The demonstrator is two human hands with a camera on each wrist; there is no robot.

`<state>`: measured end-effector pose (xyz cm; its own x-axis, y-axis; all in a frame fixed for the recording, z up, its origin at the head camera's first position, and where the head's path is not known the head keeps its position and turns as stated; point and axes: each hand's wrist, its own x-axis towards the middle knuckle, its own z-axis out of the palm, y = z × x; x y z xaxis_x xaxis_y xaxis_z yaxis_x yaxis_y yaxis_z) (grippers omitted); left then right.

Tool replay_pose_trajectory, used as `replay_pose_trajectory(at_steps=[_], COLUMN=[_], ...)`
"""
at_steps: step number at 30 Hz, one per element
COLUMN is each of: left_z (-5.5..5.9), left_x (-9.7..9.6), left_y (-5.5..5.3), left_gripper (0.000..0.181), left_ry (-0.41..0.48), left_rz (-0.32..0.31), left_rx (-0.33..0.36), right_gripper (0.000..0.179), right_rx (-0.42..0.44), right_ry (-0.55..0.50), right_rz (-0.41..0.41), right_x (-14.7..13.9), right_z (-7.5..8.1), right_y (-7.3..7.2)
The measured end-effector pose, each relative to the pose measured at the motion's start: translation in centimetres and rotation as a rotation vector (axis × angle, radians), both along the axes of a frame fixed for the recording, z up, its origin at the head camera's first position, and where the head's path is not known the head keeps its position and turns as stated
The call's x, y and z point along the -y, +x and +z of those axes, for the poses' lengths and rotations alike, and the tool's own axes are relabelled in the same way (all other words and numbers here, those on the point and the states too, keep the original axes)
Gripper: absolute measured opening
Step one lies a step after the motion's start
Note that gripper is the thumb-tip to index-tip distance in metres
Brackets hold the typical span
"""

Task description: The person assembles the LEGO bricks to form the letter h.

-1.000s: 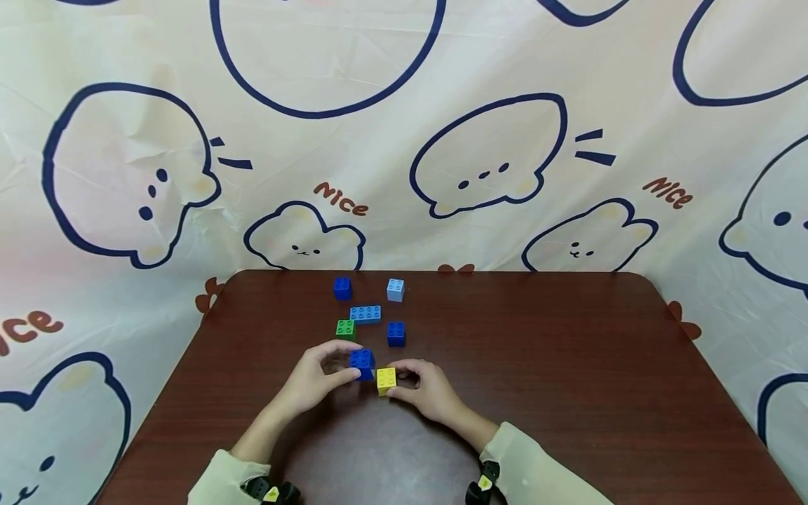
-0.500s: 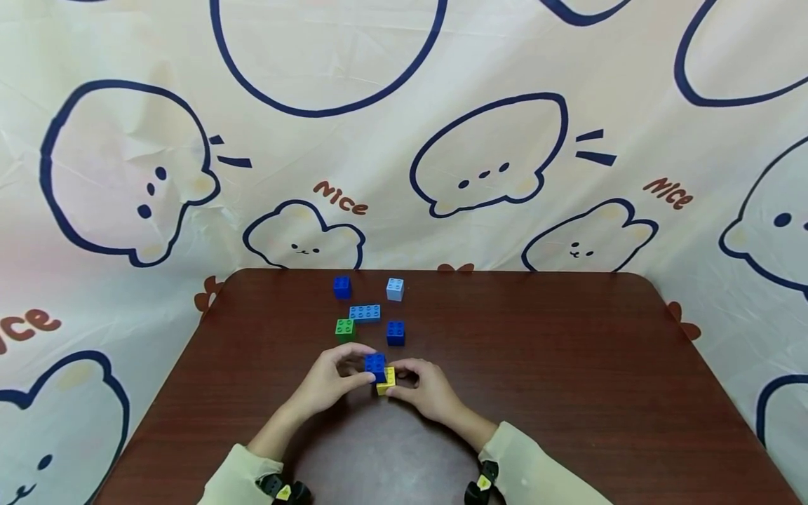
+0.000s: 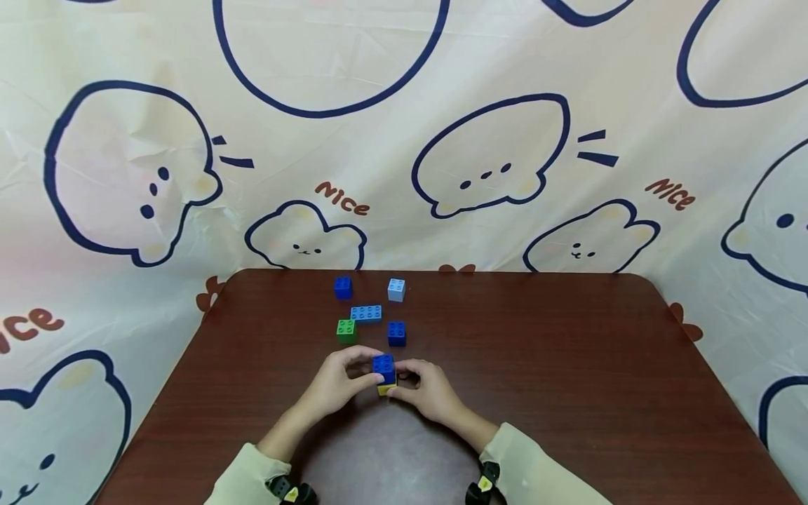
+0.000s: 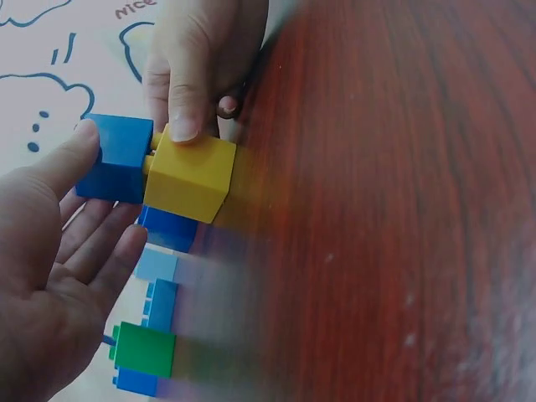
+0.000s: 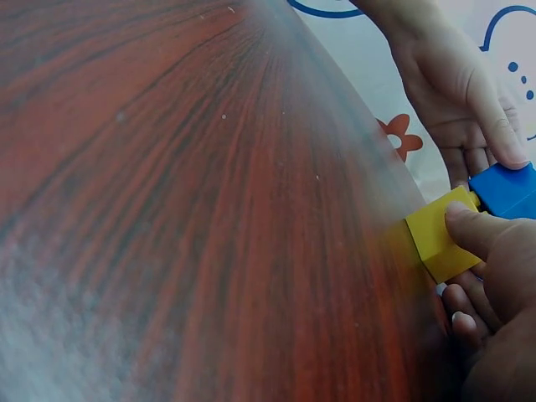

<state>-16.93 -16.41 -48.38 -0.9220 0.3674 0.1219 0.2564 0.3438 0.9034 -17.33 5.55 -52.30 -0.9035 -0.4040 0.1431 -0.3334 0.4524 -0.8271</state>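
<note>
Between thumb and fingers my left hand (image 3: pixel 337 382) pinches a blue building block (image 3: pixel 383 366). Directly under it is a yellow building block (image 4: pixel 191 174), which my right hand (image 3: pixel 432 391) pinches by its sides. In the left wrist view the yellow studs still show in a narrow gap, so the two blocks are lined up but not fully pressed together. From the right wrist view, my right thumb lies on the yellow block (image 5: pixel 440 234), and my left thumb lies on the blue block (image 5: pixel 507 191).
Beyond my hands on the brown table (image 3: pixel 536 365) stand a green block (image 3: pixel 346 331), a long light-blue block (image 3: pixel 366 313), a dark blue block (image 3: pixel 396 334), another dark blue block (image 3: pixel 343 287) and a small light-blue block (image 3: pixel 395 290). A printed cloth (image 3: pixel 391 154) hangs behind.
My left hand has moved right with the blue block, from beside the yellow block to on top of it. My right hand and the yellow block have stayed in place.
</note>
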Motion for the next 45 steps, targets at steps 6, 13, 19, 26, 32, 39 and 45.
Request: replay_pose_trajectory(at_steps=[6, 13, 19, 26, 32, 39, 45], left_z=[-0.3, -0.8, -1.1, -1.5, -1.7, -2.1, -1.7], left_x=[-0.3, -0.6, -0.6, -0.5, -0.5, -0.5, -0.6], left_y=[0.0, -0.1, -0.1, 0.0, 0.0, 0.1, 0.1], left_gripper=[0.031, 0.031, 0.029, 0.031, 0.029, 0.030, 0.028], left_ry=[0.002, -0.011, -0.007, 0.005, -0.013, -0.016, -0.038], left_rz=[-0.013, -0.019, -0.019, -0.032, -0.028, -0.010, -0.033], left_rx=[-0.084, -0.148, -0.197, -0.272, -0.297, -0.308, -0.321], right_gripper=[0.035, 0.034, 0.034, 0.035, 0.034, 0.034, 0.034], right_rx=[-0.017, -0.015, -0.017, -0.011, -0.008, -0.006, -0.010], right_ry=[-0.009, -0.011, -0.009, -0.006, -0.014, -0.017, -0.017], right_rz=[0.000, -0.005, -0.004, -0.007, -0.013, -0.009, -0.006], right_x=[-0.1, 0.0, 0.0, 0.1, 0.1, 0.2, 0.2], right_z=[-0.1, -0.2, -0.3, -0.3, -0.3, -0.3, -0.2], right_y=[0.0, -0.1, -0.1, -0.1, 0.0, 0.0, 0.0])
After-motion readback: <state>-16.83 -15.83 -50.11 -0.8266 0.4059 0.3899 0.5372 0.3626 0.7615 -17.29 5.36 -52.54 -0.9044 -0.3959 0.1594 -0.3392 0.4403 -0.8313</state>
